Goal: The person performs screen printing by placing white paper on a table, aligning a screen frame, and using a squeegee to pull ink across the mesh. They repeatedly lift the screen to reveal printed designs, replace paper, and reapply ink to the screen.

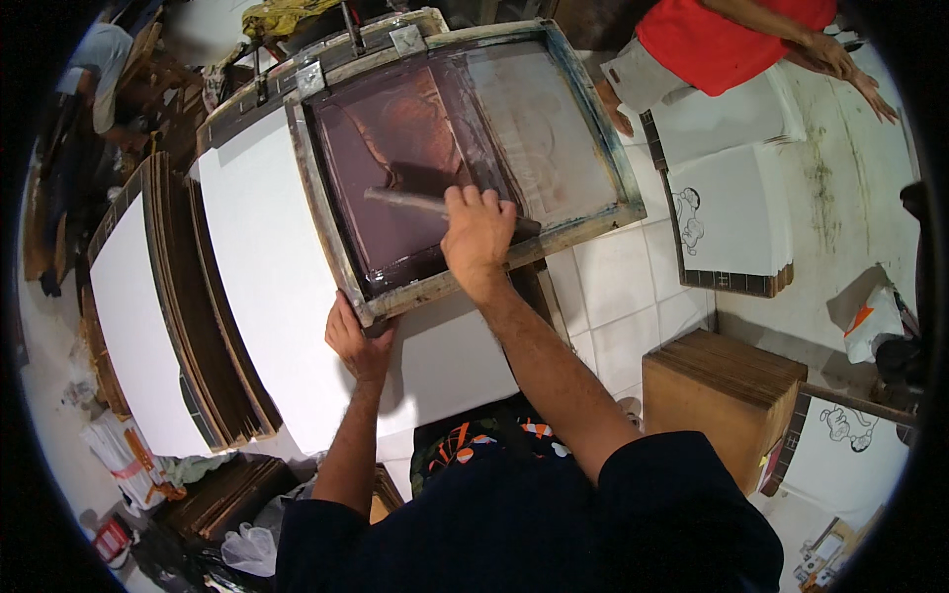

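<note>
A wooden-framed printing screen [341, 225] lies tilted over a white sheet [265, 267]. Dark brownish-purple ink [346, 138] covers its left section, with a thicker pool around the middle; the right section [539, 128] is greyish and translucent. My right hand [477, 235] grips a long squeegee [407, 200] from above, fingers wrapped over its bar, near the frame's front edge. The squeegee's lower edge is partly hidden. At the near left corner of the frame, my left hand [358, 341] holds the wood, its fingers curled against the side and partly out of sight. Hinge clamps [407, 40] hold the frame's far side.
Boards with white sheets [148, 326] stand close on the left. Another person in a red shirt [732, 44] is at the upper right, beside boards bearing line drawings [727, 212]. A brown board stack [722, 385] rises at my right; plastic bags [252, 549] lie lower left.
</note>
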Motion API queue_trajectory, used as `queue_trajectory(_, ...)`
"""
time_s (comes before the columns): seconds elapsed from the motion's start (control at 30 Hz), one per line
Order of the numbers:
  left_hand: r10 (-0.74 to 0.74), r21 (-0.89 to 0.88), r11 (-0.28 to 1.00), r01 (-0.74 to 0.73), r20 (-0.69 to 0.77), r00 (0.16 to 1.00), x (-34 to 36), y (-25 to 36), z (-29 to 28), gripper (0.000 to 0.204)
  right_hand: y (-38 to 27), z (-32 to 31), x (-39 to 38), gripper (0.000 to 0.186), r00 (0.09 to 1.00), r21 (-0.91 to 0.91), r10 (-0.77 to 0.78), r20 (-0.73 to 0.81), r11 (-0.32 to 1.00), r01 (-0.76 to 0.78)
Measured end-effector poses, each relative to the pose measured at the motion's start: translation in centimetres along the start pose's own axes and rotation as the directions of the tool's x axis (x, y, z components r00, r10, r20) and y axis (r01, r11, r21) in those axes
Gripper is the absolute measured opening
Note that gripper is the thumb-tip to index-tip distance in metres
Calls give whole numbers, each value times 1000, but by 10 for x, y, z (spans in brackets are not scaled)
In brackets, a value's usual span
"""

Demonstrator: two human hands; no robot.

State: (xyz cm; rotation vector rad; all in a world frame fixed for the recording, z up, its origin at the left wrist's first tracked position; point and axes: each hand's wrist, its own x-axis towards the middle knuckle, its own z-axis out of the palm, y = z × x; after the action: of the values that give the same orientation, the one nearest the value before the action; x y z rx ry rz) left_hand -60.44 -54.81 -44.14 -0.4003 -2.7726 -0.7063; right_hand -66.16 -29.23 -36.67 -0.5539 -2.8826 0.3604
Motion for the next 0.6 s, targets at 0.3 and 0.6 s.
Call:
queue_trajectory(0.3,-52,-2,999,52,65,997,-1,-3,-2,117,-7,-14,4,25,905,71,-422,-42,903,424)
queue_trajectory(0.6,-75,-59,995,79,60,995,-1,-2,-4,113,-2,-30,11,33,874,79,-428,229,903,422)
